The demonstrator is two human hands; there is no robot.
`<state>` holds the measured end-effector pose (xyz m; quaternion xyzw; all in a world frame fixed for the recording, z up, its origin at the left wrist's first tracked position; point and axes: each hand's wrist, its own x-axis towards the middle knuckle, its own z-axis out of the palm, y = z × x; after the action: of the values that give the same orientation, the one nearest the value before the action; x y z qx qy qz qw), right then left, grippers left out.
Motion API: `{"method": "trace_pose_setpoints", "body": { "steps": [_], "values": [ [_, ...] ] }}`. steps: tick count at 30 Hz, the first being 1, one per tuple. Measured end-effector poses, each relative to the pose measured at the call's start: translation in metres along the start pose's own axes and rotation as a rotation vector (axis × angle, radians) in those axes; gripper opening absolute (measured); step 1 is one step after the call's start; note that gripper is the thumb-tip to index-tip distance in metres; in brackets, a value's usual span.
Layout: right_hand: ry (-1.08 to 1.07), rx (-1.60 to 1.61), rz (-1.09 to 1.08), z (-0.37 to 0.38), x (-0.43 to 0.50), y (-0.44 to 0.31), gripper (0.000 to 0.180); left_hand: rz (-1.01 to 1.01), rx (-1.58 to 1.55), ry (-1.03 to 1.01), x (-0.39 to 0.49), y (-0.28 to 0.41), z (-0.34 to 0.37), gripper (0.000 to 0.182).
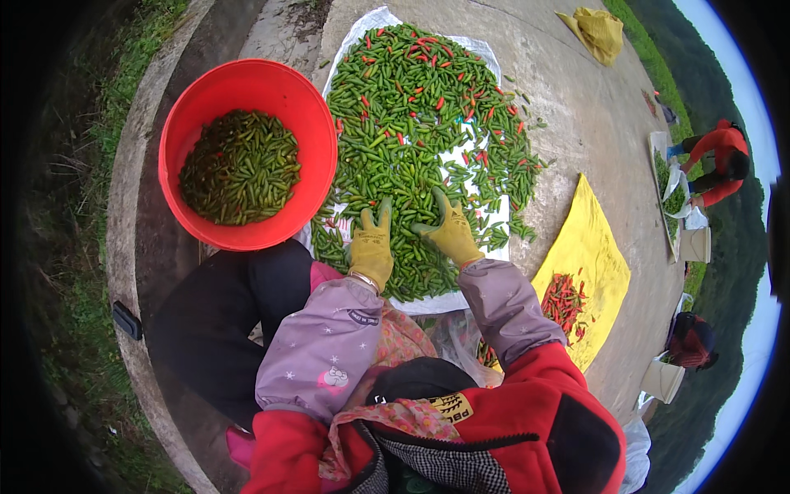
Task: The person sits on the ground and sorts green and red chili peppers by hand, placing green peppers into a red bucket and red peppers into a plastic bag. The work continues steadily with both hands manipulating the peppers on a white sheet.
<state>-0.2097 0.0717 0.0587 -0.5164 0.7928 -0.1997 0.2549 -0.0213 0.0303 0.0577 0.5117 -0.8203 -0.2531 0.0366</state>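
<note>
Green chilli peppers, with some red ones among them, lie heaped on a white woven sheet. Both my hands wear yellow work gloves with green fingertips. At the near part of the heap, my left hand rests on the peppers, fingers pointing away from me. To its right, my right hand touches the same heap with thumb and fingers apart. Whether any pepper is under the fingers is hidden. A red bucket on the left holds many green peppers.
Red chillies lie on a yellow sheet at the right. A clear plastic bag is by my lap. Two people work farther right beside white buckets. A concrete kerb runs along the left, with a black object on it.
</note>
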Motion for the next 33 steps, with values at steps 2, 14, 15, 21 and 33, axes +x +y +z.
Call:
{"method": "trace_pose_setpoints", "body": {
  "steps": [2,14,15,21,33],
  "values": [
    [0.076,0.025,-0.017,0.01,0.011,-0.012,0.089,-0.041,-0.151,-0.03,0.008,0.007,0.004,0.102],
    [-0.104,0.681,0.346,0.011,0.032,-0.031,0.073,-0.046,-0.911,0.001,0.038,0.004,0.021,0.111],
    [-0.115,0.789,0.33,0.007,0.031,-0.036,0.073,-0.063,-0.93,-0.023,0.037,0.002,0.017,0.111],
    [-0.258,0.941,0.132,-0.014,0.049,-0.109,0.065,0.065,-0.934,0.261,0.03,-0.01,-0.054,0.101],
    [-0.143,0.653,-0.443,0.021,0.153,-0.222,0.042,-0.327,-0.383,0.866,0.036,-0.092,-0.146,0.085]
  ]
}}
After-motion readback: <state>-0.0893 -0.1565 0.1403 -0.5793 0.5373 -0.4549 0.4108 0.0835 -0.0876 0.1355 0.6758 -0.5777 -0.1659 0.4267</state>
